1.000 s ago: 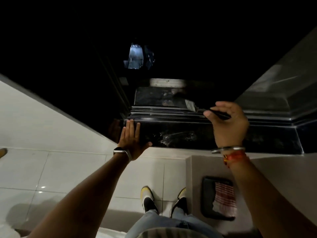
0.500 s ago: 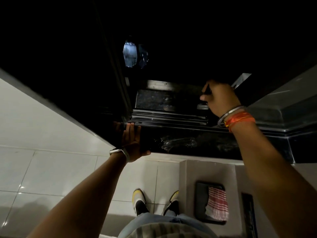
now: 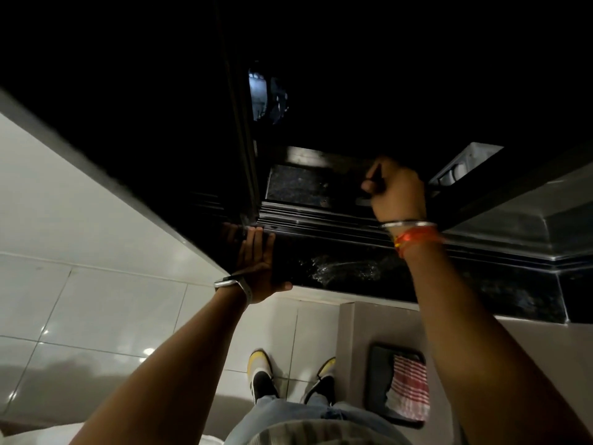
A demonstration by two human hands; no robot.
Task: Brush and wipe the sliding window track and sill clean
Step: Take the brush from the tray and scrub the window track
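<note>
The right hand (image 3: 396, 191) has moved from the near track (image 3: 321, 221) to the far ledge (image 3: 295, 184), fist tight around the brush (image 3: 376, 178). The left hand (image 3: 256, 258) stays pressed flat on the sill (image 3: 353, 268). The far part gets brushed now.

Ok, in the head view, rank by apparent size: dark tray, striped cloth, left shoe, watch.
1. Tray
2. Cloth
3. Left shoe, close to the cloth, so unsure
4. Watch, though nearer the camera

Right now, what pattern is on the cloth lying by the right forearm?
Red and white stripes on the cloth, seen in the head view.
</note>
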